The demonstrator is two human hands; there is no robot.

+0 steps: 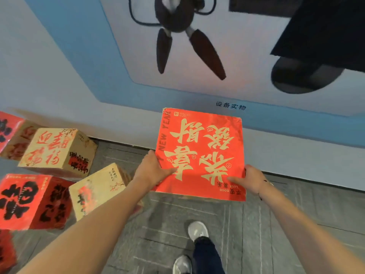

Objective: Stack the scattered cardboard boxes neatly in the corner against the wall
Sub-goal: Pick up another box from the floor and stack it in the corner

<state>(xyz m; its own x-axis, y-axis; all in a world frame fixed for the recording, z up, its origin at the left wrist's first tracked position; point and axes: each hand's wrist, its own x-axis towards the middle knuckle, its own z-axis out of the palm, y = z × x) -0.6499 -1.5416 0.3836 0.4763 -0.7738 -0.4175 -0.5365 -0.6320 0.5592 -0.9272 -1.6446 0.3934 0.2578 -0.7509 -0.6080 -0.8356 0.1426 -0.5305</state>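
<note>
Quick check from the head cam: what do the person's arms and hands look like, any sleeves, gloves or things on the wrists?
Both forearms are bare, with no sleeves in view. No gloves on the left hand or the right hand. The right wrist carries a thin dark band, possibly a bracelet or cord; too blurred to tell. Nothing shows on the left wrist.

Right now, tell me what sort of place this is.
Probably an exhibition or display hall: a printed wall graphic captioned in Chinese, grey tiled floor, and festive red box held in both hands.

A grey tiled floor meets a white wall bearing a blue-bordered printed graphic.
</note>
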